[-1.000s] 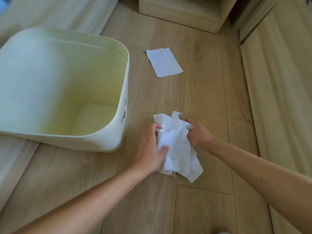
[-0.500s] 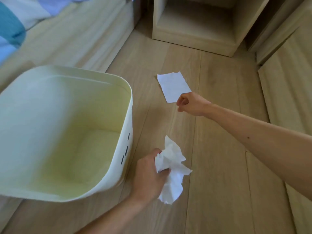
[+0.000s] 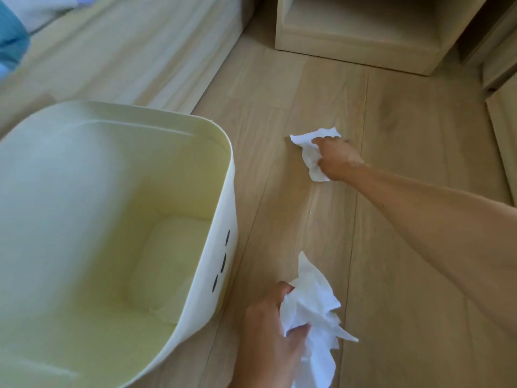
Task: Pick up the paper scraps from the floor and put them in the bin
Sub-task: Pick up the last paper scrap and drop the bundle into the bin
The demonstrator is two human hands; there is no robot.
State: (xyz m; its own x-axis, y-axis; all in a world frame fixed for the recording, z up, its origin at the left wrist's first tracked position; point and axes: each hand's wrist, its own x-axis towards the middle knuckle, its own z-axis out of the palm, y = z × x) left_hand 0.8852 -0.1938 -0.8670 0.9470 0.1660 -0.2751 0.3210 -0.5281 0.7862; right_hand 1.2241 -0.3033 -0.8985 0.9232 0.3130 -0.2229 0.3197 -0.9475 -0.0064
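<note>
Paper in two lots: a crumpled wad [image 3: 313,312] at 6 o'clock, clenched in the left hand [image 3: 270,331], its lower end cut off by the frame edge; and a smaller scrap [image 3: 310,152] at 1 o'clock, bunched under the right hand [image 3: 337,161], whose fingers close on it and hide its right part. Whether that scrap has left the wood floor [image 3: 405,191] I cannot tell. The right forearm runs off toward 3 o'clock.

Just left of the wad, apart from it, stands the pale yellow bin [image 3: 229,191], filling 8 to 10 o'clock, its near and left sides cut off. Three dark slots mark its right wall. Its inside shows only bare bottom, though motion blur softens it.

At 12 o'clock sits an open wooden cabinet [image 3: 355,51], top cut off; at 11, blurred bedding [image 3: 14,37].
</note>
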